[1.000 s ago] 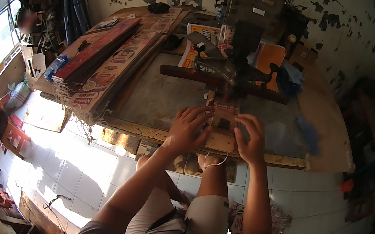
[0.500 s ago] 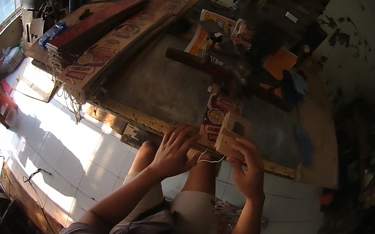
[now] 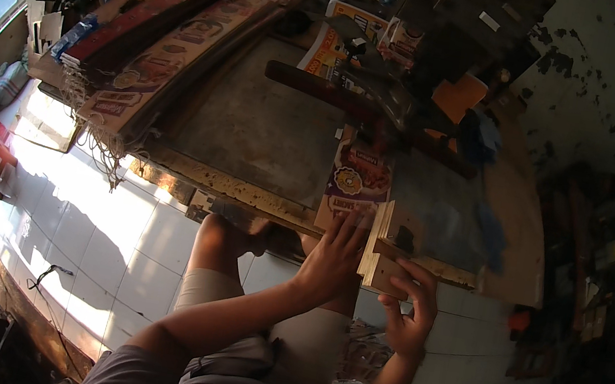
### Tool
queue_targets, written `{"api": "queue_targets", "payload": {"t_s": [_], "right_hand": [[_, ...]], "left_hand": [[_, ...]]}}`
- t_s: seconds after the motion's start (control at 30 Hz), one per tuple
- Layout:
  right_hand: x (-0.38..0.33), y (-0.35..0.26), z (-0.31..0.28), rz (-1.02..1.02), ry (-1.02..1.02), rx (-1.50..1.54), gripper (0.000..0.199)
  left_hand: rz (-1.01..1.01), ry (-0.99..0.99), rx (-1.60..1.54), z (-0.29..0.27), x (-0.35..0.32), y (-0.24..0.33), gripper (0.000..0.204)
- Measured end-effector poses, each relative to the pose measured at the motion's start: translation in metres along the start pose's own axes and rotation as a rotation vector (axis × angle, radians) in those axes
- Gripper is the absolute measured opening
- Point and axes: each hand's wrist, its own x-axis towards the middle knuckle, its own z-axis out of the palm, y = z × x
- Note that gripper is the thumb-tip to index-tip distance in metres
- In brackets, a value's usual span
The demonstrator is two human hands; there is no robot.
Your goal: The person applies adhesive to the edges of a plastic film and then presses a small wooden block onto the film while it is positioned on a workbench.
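Observation:
A printed cardboard sheet [image 3: 357, 180] with a yellow round picture lies across the near edge of a low wooden work table [image 3: 254, 122]. My left hand [image 3: 334, 253] rests flat on the near end of that sheet, fingers spread. Beside it stands a stack of thin pale cardboard pieces [image 3: 380, 245] on edge. My right hand [image 3: 411, 311] grips the lower part of that stack from the right. My bare knees [image 3: 222, 239] show under the table edge.
A long pile of printed cardboard sheets [image 3: 178, 40] lies along the table's left side. A dark machine [image 3: 427, 57] with a long bar stands at the back. White floor tiles [image 3: 112, 241] are sunlit at the left. Clutter lines the dark right wall.
The view has swung so the table sits higher and tilted. My hands have come back to the table's near edge, and the right hand now holds the stack on edge.

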Motion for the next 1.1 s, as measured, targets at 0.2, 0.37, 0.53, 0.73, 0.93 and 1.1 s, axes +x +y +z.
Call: {"api": "queue_targets", "payload": {"t_s": [0.2, 0.37, 0.53, 0.73, 0.93, 1.1], "right_hand": [[0.021, -0.008, 0.009, -0.045, -0.12, 0.028, 0.03], [0.056, 0.005, 0.022, -0.005, -0.231, 0.134, 0.032], [0.102, 0.05, 0.045, -0.019, -0.233, 0.108, 0.03], [0.13, 0.09, 0.067, 0.008, -0.209, 0.069, 0.029], [0.125, 0.104, 0.078, -0.01, -0.166, 0.073, 0.028], [0.13, 0.091, 0.073, -0.024, -0.112, 0.065, 0.025]], "left_hand": [[-0.012, 0.181, -0.151, 0.018, -0.003, 0.001, 0.057], [-0.061, 0.121, -0.155, 0.016, -0.004, 0.001, 0.048], [-0.039, 0.093, -0.045, -0.005, 0.003, 0.004, 0.062], [-0.045, 0.058, -0.082, -0.005, 0.007, 0.004, 0.078], [-0.059, 0.041, -0.077, -0.009, 0.008, 0.004, 0.076], [-0.081, 0.0, -0.117, -0.008, 0.011, 0.003, 0.068]]}}
